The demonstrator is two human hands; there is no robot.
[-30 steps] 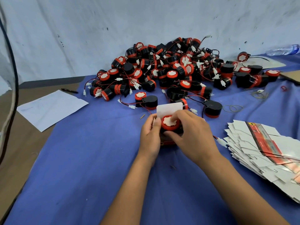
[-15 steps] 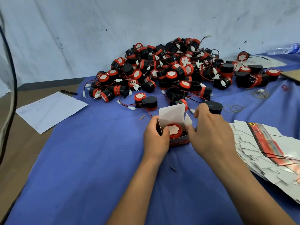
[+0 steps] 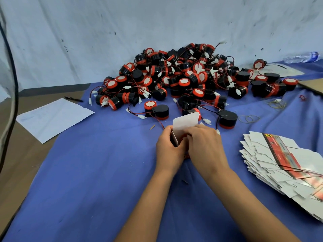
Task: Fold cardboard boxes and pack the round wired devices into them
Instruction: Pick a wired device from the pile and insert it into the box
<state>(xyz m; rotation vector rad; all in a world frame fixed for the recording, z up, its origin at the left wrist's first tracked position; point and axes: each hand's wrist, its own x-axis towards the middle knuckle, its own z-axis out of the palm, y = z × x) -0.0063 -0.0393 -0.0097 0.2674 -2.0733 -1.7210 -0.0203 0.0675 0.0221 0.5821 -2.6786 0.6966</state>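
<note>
Carton (image 3: 185,125), small, white card, centre of blue cloth (image 3: 87,172); top flap standing upright and unclosed, body mostly hidden between both hands. Left hand (image 3: 168,149) curled round the near-left wall, thumb against a side flap; right hand (image 3: 206,145) cupped over the opening from the right, fingers bent down onto the mouth, exact contact hidden beneath the knuckles. Contents: one round wired device presumed inside, only a sliver of red showing between the hands (cannot confirm how deep, nor where its lead lies). Handling, judged: card thin and light, creases easily, springs back unless tucked; best held by the side walls near the corners, flap pushed at its free edge, not mid-panel. Device likely rigid plastic, modest weight for its size; thin red-black lead and white plug the weak points, liable to catch under a flap. Stock: heap of round wired devices (image 3: 183,77), black bodies with red caps, wires tangled, against the back wall; several strays just beyond the carton, nearest (image 3: 228,118) to the right. Stack of flat box blanks (image 3: 283,165), fanned, at right, well apart from the hands. Sundries: sheet of paper (image 3: 54,117) and pen (image 3: 73,99) at left, rubber bands (image 3: 249,118), plastic bottle (image 3: 301,57) far right.
</note>
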